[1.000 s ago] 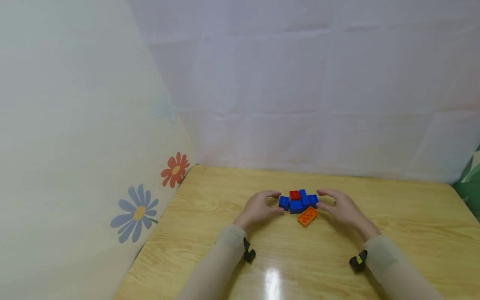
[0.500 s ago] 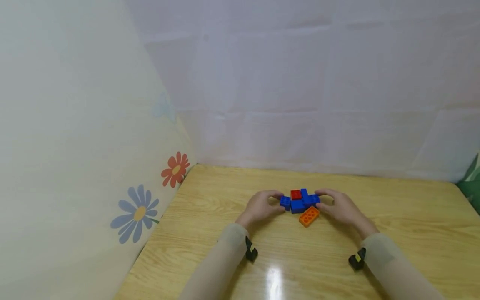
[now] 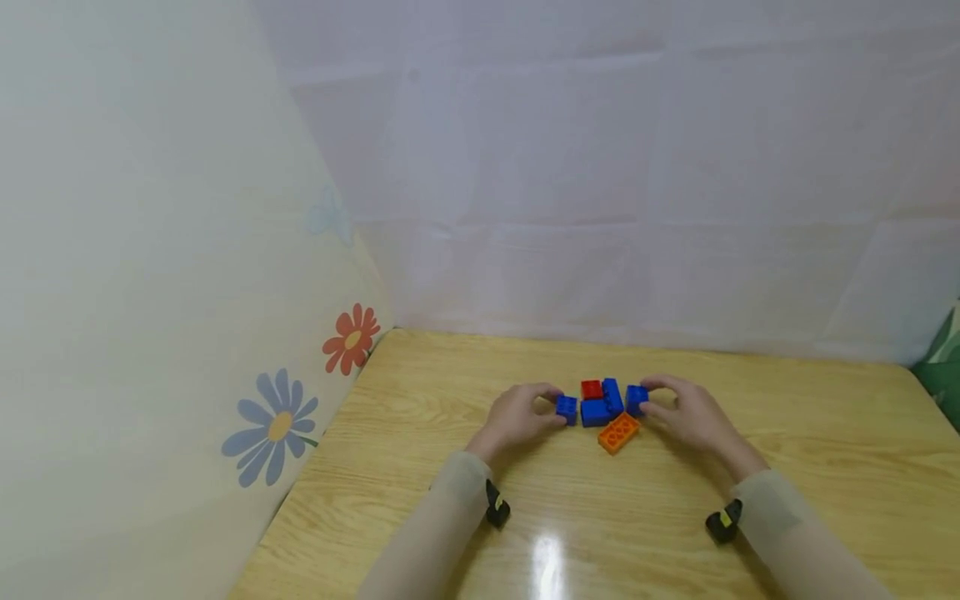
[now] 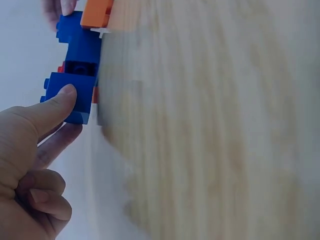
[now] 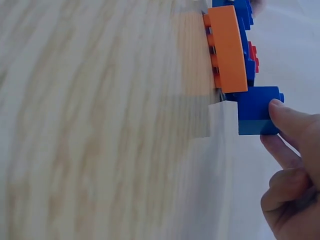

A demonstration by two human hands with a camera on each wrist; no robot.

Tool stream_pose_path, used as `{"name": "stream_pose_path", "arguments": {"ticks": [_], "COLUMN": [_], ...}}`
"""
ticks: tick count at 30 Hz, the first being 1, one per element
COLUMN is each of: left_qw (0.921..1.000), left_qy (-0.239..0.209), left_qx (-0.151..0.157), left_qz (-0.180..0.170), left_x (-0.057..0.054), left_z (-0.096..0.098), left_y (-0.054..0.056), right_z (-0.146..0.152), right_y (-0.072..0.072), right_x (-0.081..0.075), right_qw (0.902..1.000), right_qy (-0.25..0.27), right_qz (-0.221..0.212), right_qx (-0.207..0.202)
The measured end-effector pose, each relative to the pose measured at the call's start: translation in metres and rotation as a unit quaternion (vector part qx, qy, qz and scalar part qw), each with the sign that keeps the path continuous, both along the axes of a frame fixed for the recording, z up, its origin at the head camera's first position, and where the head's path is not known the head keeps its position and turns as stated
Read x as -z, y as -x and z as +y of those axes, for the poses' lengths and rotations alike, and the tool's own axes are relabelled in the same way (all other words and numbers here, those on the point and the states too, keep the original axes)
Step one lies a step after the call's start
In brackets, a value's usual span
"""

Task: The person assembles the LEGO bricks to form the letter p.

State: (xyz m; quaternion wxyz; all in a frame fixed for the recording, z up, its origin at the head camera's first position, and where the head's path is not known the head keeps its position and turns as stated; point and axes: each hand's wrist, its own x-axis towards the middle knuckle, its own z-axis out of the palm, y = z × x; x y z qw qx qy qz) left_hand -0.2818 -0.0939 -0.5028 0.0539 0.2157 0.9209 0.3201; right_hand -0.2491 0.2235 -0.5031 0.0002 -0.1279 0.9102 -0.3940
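Note:
My left hand (image 3: pixel 517 419) pinches a small blue brick (image 3: pixel 566 409) between thumb and fingers, studs up, at the left of a group of bricks. On the group's other side my right hand (image 3: pixel 693 417) pinches a second blue brick (image 3: pixel 637 400). Between the hands lie a red brick (image 3: pixel 592 389), a blue brick (image 3: pixel 596 412) and a narrow blue brick (image 3: pixel 612 397). Nearer to me an orange brick (image 3: pixel 618 433) lies upside down, its hollow underside showing. In the left wrist view the thumb presses the flat side of the held blue brick (image 4: pixel 70 92).
The bricks lie on a wood-grain table (image 3: pixel 600 517). A pale cloth backdrop (image 3: pixel 600 208) hangs behind its far edge, and a wall (image 3: pixel 150 250) with printed flowers stands at the left. Something green (image 3: pixel 941 375) shows beyond the right edge.
Both hands have closed in on the outer blue bricks. The right hand has drawn its brick rightward off the narrow blue one; the left has shifted its brick slightly left, leaving gaps.

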Motion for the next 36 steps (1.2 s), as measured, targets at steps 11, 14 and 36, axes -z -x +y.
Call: {"name": "stream_pose_path", "arguments": {"ticks": [11,14,36], "left_qw": [0.9999,0.9999,0.9980], "left_qy": [-0.006,-0.007,0.007], "left_qx": [-0.012,-0.008,0.062], "left_qz": [0.005,0.005,0.009], "left_x": [-0.012,-0.014,-0.014], "left_z": [-0.004,-0.003,0.027], "left_y": [-0.017,-0.023,-0.063], "right_z": [0.009,0.009,-0.002], "right_y": [-0.014,-0.019,-0.072], "right_x": [-0.013,-0.017,-0.042], "right_qw": [0.9997,0.9995,0.9963], "right_qy": [-0.006,-0.002,-0.033], "right_qz": [0.014,0.026,0.079], "right_qx": [0.020,0.017,-0.010]}}
